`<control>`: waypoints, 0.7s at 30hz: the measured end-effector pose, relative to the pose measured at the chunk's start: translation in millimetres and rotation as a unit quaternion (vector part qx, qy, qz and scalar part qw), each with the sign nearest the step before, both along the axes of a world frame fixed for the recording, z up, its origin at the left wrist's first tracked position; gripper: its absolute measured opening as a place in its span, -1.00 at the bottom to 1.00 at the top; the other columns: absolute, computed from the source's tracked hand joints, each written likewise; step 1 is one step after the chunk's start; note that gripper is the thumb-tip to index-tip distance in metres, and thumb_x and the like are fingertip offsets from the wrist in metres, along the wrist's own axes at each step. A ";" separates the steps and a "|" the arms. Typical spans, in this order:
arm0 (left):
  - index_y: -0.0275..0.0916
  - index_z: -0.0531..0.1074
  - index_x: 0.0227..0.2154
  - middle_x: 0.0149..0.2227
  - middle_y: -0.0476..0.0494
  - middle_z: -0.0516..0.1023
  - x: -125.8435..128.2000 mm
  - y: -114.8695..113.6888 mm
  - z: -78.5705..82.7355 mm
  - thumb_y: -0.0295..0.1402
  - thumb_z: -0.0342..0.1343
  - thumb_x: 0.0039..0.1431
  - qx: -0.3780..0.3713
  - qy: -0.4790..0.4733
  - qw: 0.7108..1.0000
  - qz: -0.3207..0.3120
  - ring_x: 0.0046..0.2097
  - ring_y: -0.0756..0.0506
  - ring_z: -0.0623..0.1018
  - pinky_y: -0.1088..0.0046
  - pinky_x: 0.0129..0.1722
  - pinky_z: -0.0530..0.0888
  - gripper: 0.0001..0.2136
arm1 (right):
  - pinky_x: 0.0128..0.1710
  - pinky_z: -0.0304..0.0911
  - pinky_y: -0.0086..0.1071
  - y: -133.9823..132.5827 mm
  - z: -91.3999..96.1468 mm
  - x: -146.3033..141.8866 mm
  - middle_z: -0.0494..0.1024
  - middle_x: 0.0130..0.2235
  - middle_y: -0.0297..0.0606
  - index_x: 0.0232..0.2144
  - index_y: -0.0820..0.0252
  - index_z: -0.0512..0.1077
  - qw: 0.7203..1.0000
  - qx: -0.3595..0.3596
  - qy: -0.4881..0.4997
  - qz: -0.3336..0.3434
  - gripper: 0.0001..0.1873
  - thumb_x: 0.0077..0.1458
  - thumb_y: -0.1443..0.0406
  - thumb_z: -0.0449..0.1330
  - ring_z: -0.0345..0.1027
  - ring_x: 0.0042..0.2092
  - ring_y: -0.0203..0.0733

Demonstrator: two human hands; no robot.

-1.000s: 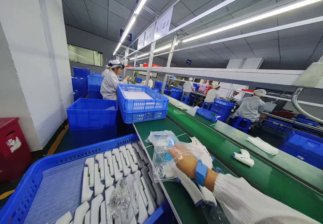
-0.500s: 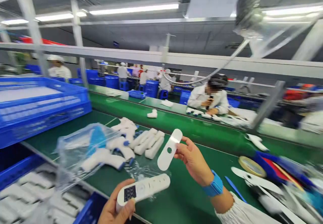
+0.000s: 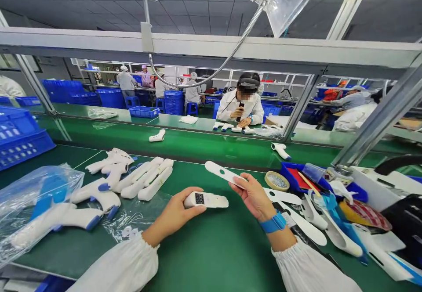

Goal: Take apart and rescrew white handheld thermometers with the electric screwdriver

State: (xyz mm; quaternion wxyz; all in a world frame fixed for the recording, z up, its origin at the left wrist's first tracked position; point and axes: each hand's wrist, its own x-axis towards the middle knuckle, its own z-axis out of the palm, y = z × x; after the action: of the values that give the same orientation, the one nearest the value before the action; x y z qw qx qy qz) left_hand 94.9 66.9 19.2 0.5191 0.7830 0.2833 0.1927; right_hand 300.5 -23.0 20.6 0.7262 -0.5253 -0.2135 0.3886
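Note:
My left hand (image 3: 176,215) is closed around one end of a slim white device with a small dark digital display (image 3: 216,200), held above the green table. In my right hand (image 3: 255,197), pinched between thumb and fingers, is a flat white rounded plate with a round hole (image 3: 216,169). The plate is tilted and stays apart from the device. Left of my hands lie several long white casings (image 3: 154,182) side by side. Beyond them are white gun-shaped housings with blue ends (image 3: 99,193), some partly under a clear plastic bag (image 3: 62,175).
To the right are a tape roll (image 3: 277,181), a blue tray (image 3: 292,173) with small items, and loose white strips (image 3: 306,226). A blue crate (image 3: 23,138) stands at the left. Across the green ledge, a co-worker (image 3: 240,103) sits behind more white housings.
The view has swung right. My left hand and the device have turned more level, and the plate in my right hand has tipped from upright-slanted to nearly flat, its free end pointing left.

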 end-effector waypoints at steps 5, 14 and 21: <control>-0.28 0.34 -0.15 -0.24 -0.11 0.43 27.8 27.6 -12.8 -0.28 0.18 -0.09 -0.029 0.022 0.994 -0.105 -0.23 -0.09 0.41 0.46 -0.24 0.34 -0.61 | -0.43 0.41 -0.37 0.0 -25.8 14.8 0.42 -0.44 -0.38 -0.32 0.13 0.23 0.996 -0.055 -0.067 -0.028 -0.66 -0.17 0.25 0.26 0.41 -0.44 -0.28; -0.15 0.30 -0.11 -0.16 -0.05 0.43 12.9 32.1 -12.0 -0.20 0.15 -0.03 -0.056 0.079 0.985 -0.144 -0.18 -0.09 0.41 0.48 -0.21 0.34 -0.61 | -0.12 0.22 -0.15 3.0 -45.9 23.8 0.40 -0.23 -0.25 -0.19 0.15 0.37 0.900 -0.217 -0.376 -0.029 -0.63 -0.15 0.30 0.22 0.32 -0.18 -0.07; -0.18 0.30 -0.07 -0.11 -0.10 0.44 14.9 32.4 -20.8 -0.24 0.18 -0.05 -0.117 0.042 0.987 -0.102 -0.13 -0.11 0.43 0.44 -0.16 0.36 -0.56 | -0.10 0.16 -0.08 -6.4 -38.5 15.9 0.33 -0.16 -0.07 -0.02 0.30 0.28 0.828 -0.233 -0.510 0.007 -0.59 0.07 0.26 0.04 0.25 -0.13 0.03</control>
State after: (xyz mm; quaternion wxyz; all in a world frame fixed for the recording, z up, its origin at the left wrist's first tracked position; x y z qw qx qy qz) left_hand 109.9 99.3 -1.7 0.6113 0.7493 0.2446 0.0712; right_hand 316.4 -29.5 -17.9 0.3673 -0.8008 -0.4606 0.1083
